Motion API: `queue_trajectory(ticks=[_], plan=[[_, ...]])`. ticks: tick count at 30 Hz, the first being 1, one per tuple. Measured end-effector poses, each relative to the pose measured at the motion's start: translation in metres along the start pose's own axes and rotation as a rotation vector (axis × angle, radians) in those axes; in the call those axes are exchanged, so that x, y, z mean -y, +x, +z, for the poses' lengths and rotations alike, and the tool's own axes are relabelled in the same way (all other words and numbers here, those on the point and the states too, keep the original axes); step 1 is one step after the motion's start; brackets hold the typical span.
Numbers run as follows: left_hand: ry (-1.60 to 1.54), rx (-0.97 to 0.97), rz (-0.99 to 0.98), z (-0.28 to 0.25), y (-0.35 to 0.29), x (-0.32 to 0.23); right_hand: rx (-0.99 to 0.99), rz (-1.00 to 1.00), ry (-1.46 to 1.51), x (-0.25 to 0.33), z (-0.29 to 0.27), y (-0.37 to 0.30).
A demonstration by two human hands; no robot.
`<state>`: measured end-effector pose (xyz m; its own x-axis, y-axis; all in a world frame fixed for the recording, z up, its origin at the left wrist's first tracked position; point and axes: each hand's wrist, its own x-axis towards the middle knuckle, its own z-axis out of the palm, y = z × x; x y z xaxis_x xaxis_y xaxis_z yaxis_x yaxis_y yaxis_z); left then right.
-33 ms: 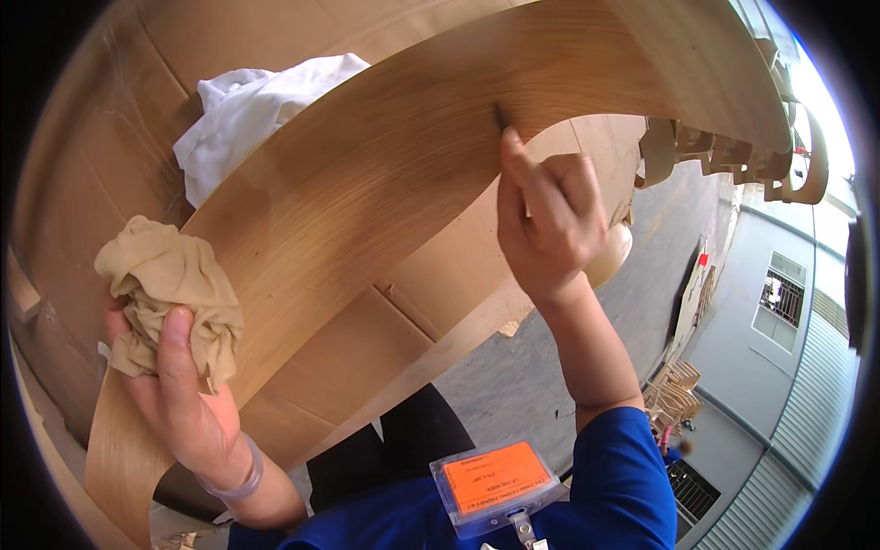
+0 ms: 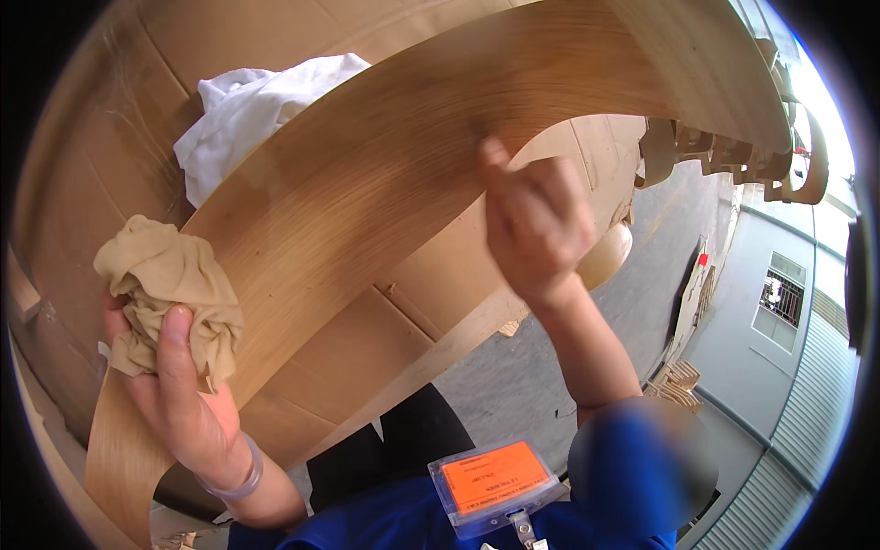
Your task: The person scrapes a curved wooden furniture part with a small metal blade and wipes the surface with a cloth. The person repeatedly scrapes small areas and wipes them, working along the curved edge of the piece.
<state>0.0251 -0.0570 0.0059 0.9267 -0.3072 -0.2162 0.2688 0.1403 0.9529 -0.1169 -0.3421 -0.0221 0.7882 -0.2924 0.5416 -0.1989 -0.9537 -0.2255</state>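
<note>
A long curved wooden panel [image 2: 339, 192] with pale brown grain runs from the lower left to the upper right. My left hand [image 2: 188, 403] is closed on a crumpled beige cloth [image 2: 170, 293], thumb in front, over the panel's lower left part. Over the panel's near curved edge is my right hand [image 2: 541, 220], blurred, its fingers curled and the index finger pointing to the wood. A small dark thing shows at that fingertip, too smeared to name. Behind the panel's far edge lies a white cloth [image 2: 247, 110].
Brown cardboard [image 2: 348, 357] lies under the panel. Several curved wooden pieces [image 2: 715, 151] hang or stand at the upper right. A grey floor [image 2: 495, 394] and a grey wall with a barred window [image 2: 779, 293] are on the right. An orange badge [image 2: 495, 477] hangs at my chest.
My right hand has moved slightly left and nearer to me along the panel. My left hand and the beige cloth have stayed in place. A blurred blue-and-grey shape now shows beside my right sleeve.
</note>
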Motion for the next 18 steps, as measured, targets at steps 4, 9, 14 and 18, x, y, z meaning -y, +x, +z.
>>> queue_trajectory(ticks=[4, 9, 14, 18], plan=[[0.013, 0.045, 0.023, 0.0, 0.006, -0.003, 0.092, -0.115, 0.2, 0.0, 0.004, 0.001], [0.014, -0.005, 0.032, 0.0, 0.007, -0.005, -0.104, -0.097, -0.083, -0.011, 0.003, -0.002], [0.008, 0.001, 0.041, 0.002, 0.007, -0.002, 0.058, -0.174, 0.164, -0.005, 0.004, -0.023], [-0.01, 0.004, 0.043, 0.004, 0.006, -0.001, -0.068, 0.04, -0.02, -0.006, 0.002, -0.026]])
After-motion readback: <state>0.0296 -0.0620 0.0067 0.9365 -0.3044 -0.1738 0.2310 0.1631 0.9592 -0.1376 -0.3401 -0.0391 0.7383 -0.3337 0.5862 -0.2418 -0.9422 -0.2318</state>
